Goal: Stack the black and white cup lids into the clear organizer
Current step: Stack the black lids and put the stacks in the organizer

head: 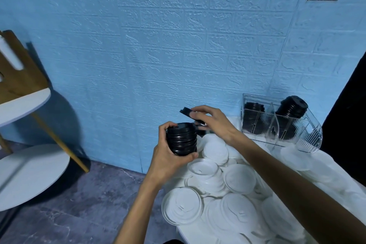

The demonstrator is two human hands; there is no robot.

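Black plastic, light and slick: my left hand (170,156) wraps the stack (181,138) by its sides while my right hand (213,123) pinches one lid (187,112) by its rim above it.

White lids (227,190) crowd table; organizer (281,123) top open

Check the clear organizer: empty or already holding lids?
Holding lids: the clear organizer has black lid stacks in two compartments; no white ones visible inside.
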